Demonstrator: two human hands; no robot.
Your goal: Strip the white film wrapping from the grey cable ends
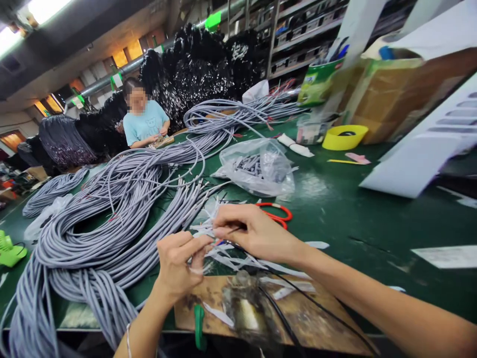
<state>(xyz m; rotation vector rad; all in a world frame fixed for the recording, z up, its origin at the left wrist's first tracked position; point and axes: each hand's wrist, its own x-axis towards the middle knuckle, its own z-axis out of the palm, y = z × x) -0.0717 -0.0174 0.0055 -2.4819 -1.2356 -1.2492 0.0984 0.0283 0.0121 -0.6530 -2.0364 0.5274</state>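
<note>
My left hand (182,263) is closed in a pinch on the end of a grey cable, over the near edge of the green table (335,209). My right hand (253,231) is also closed, pinching thin wire ends that stick out of the same cable end. The hands nearly touch. A big bundle of grey cables (112,219) lies to the left, its cut ends pointing toward my hands. White scraps of stripped sheath (238,258) lie under the hands. Red-handled scissors (278,215) rest just behind my right hand.
A wooden board (305,318) with a small metal fixture (244,303) sits at the near edge. A clear bag of cable pieces (261,169) lies mid-table, a yellow bowl (345,137) and cardboard box (395,94) at the right. A person in a light blue shirt (145,124) works across the table.
</note>
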